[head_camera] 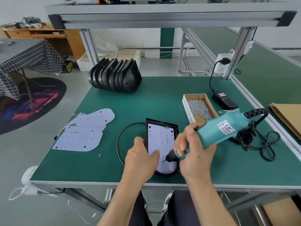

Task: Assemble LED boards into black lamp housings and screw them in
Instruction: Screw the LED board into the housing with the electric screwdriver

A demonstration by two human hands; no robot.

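We were driving a screw into the seated board.

Our left hand pinned the LED board inside the black housing; just right, our right hand gripped the electric screwdriver, bit on the screw. Next, probably, steady downward pressure.

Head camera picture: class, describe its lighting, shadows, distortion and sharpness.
Head view: soft, even light, with only faint shadows under the left hand and right hand; wide-angle distortion bows the grey aluminium overhead rail and the green-topped workbench; the teal electric screwdriver and white LED board look sharp.
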